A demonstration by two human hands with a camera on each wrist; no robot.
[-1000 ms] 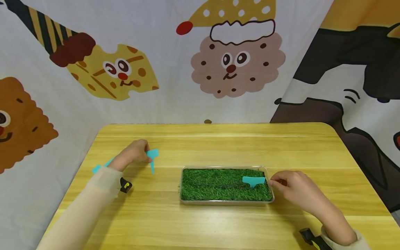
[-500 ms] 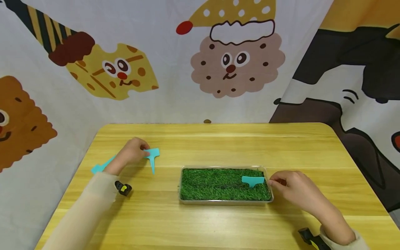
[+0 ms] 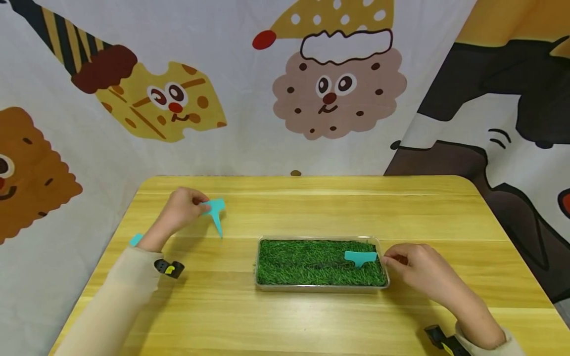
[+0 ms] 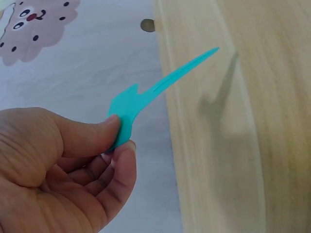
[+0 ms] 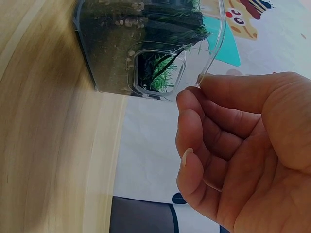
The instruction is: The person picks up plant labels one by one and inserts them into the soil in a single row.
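Observation:
In the head view my left hand pinches a turquoise T-shaped plant label by its wide head. Thumb and index finger grip that label in the left wrist view, its thin spike pointing away, above the table. My right hand pinches the right rim of a clear plastic box between thumb and index fingertips. Artificial-looking green grass fills the box. A second turquoise label stands in the grass near the right end. Its spike is mostly hidden.
Another turquoise label lies on the wooden table, largely covered by my left wrist. Behind the table's back edge hangs a white cloth with cartoon prints. Both wrists carry black straps.
My left hand has risen and moved slightly away toward the table's back with its label, whose spike now tilts. My right hand and the box stay put.

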